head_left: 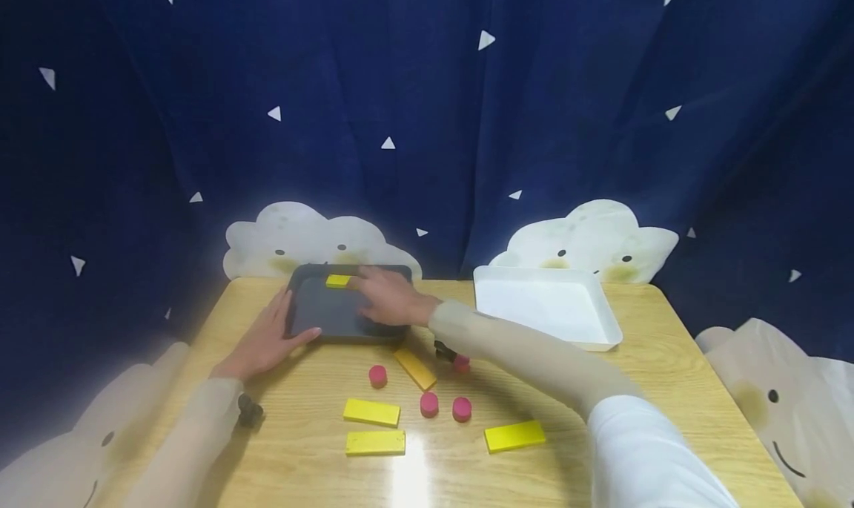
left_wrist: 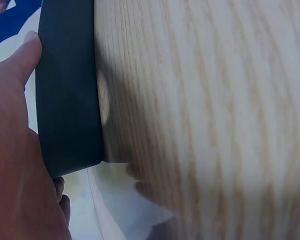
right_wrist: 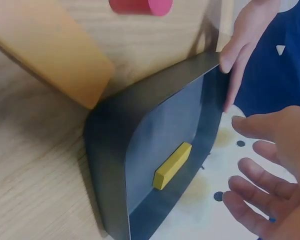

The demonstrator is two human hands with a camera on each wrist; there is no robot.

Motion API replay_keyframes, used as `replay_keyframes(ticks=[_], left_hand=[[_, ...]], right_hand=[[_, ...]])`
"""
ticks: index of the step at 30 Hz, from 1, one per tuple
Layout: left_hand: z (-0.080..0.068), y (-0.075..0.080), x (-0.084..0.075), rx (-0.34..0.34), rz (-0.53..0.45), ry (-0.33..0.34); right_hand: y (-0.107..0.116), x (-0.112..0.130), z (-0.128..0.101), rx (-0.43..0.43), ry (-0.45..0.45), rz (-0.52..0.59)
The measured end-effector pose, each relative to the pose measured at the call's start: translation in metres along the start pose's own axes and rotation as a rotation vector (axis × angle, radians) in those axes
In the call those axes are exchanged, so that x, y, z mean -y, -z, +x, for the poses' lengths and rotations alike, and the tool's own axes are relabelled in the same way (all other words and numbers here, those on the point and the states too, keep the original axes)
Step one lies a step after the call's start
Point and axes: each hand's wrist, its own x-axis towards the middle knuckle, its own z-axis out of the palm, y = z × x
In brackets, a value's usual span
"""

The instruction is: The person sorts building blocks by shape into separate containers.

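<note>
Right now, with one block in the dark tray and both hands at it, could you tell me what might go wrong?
1. The right forearm stretches over the loose pieces; drawing it back low could knock the orange block or the pink cylinder beside the sleeve.
2. The left hand only touches the dark tray at its edge, so a push by the right hand could slide the tray.
3. The yellow block lies by the tray's far wall and may shift.

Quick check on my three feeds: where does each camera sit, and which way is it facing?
Head: looks forward and down at the wooden table; both hands and sleeves show.
Left wrist: close beside the dark rectangular tray; left hand against its side.
Right wrist: over the tray holding a yellow rectangular block; right hand open.
All share the tray.
</note>
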Motion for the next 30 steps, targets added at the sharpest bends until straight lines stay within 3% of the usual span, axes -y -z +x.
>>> replay_keyframes(ticks=[13, 21, 30], left_hand=[[0.000, 0.000, 0.001, 0.006, -0.002, -0.009], [0.000, 0.001, 0.001, 0.003, 0.005, -0.006], [0.000, 0.001, 0.004, 0.001, 0.008, -0.007]], right_hand=[[0.019, -0.004, -0.060, -0.074, 0.021, 0.097], [0.028, -0.009, -0.104, -0.145, -0.030, 0.171], [0.037, -0.015, -0.154, -0.169, -0.104, 0.199]])
